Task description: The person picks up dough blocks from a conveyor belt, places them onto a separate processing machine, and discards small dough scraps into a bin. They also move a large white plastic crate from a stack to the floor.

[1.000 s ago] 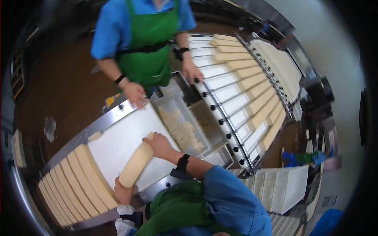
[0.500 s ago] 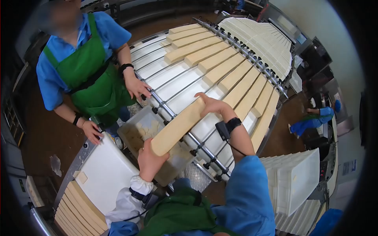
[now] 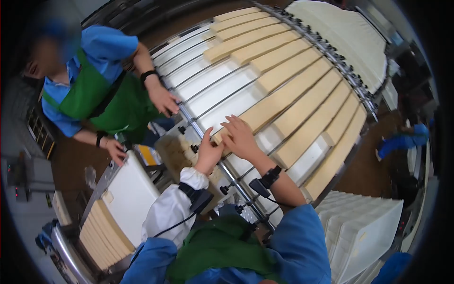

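A long cream-coloured slab (image 3: 266, 109) lies in a lane between thin metal rods on a white slotted table. At the near end of this lane, a pale slab end (image 3: 218, 137) shows between my hands. My left hand (image 3: 208, 154) is beside that end, thumb and fingers apart. My right hand (image 3: 242, 138) reaches over it from the other side, with fingers stretched out and spread. Neither hand is visibly wrapped around the slab. Both wrists carry black strapped devices, and a white sleeve cover (image 3: 171, 206) is on my left forearm.
A metal rail (image 3: 234, 176) with black knobs runs along the near edge. Below it sits a bin (image 3: 177, 154) with pale scraps. A co-worker (image 3: 106, 90) stands left, one hand at the rail. Stacked white trays (image 3: 362, 236) are right; more slabs (image 3: 105, 236) lie lower left.
The slab I gripped above the near rail has been lowered into a lane. My hands have let go and come closer together at its near end. The view has also shifted.
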`<state>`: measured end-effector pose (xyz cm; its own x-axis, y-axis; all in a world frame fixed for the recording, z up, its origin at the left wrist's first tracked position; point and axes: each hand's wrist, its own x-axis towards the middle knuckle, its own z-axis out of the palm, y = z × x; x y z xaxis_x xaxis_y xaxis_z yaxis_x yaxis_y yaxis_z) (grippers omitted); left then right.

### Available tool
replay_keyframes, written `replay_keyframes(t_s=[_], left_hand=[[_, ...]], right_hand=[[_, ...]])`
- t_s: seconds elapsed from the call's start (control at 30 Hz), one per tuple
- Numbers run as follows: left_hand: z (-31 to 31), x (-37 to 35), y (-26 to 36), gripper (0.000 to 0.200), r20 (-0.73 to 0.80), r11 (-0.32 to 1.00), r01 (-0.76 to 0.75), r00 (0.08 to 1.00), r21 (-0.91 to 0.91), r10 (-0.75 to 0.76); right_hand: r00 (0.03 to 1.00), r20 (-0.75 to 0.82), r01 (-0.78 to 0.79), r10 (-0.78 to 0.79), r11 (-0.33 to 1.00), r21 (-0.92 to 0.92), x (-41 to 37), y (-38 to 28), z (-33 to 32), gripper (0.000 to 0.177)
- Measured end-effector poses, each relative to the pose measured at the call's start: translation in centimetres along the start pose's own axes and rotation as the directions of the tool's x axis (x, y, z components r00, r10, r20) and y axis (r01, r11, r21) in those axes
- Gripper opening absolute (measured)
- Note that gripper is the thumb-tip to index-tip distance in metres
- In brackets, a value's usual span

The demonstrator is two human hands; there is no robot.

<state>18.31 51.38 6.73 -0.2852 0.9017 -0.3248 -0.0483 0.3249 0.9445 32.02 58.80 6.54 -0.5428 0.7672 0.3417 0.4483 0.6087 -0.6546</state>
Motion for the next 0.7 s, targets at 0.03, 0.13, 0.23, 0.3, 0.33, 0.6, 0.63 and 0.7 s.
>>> replay_keyframes(t_s=[0.03, 0.13, 0.23, 0.3, 0.33, 0.6, 0.63, 0.7], left_hand=[[0.1, -0.2, 0.4, 0.067, -0.03, 0.999, 0.013, 0.999, 0.039, -0.011], [0.3, -0.2, -0.3, 0.063, -0.078, 0.999, -0.036, 0.996, -0.005, 0.036], [-0.1, -0.1, -0.5, 0.061, -0.092, 0.999, -0.032, 0.995, -0.035, 0.029], [-1.0, 0.2, -0.8, 0.06, -0.117, 0.981, 0.041, 0.993, 0.188, -0.019], [-1.2, 0.8, -2.6, 0.061, -0.184, 0.957, -0.054, 0.977, 0.286, 0.11], [-12.9, -11.3, 0.4, 0.07, -0.47, 0.989, -0.12, 0.87, 0.089, 0.148], [-15.0, -13.0, -0.9, 0.072, -0.505, 0.995, -0.082, 0.857, 0.064, 0.104], [-18.4, -16.9, -4.3, 0.075, -0.676, 0.995, -0.02, 0.732, 0.096, 0.08]], right_hand=[[0.999, 0.045, 0.002, -0.001, 1.0, -0.008, -0.3, -0.1, 0.3, 0.044], [0.992, 0.127, 0.026, -0.019, 0.998, -0.054, -0.5, 0.0, 0.3, 0.044], [0.985, 0.169, 0.062, -0.038, 0.988, -0.139, -0.4, -0.4, -0.1, 0.053], [0.983, 0.18, 0.074, -0.033, 0.972, -0.223, -0.9, -0.7, -0.2, 0.058], [0.981, 0.186, 0.101, -0.054, 0.962, -0.252, -0.6, -0.9, 0.1, 0.06], [0.996, 0.051, 0.087, -0.073, 0.916, -0.391, -0.9, -5.9, 2.9, 0.068], [0.993, 0.026, 0.113, -0.111, 0.926, -0.36, -0.4, -7.5, 3.8, 0.066], [0.973, 0.073, 0.229, -0.217, 0.945, -0.232, 0.4, -10.7, 6.7, 0.061]])
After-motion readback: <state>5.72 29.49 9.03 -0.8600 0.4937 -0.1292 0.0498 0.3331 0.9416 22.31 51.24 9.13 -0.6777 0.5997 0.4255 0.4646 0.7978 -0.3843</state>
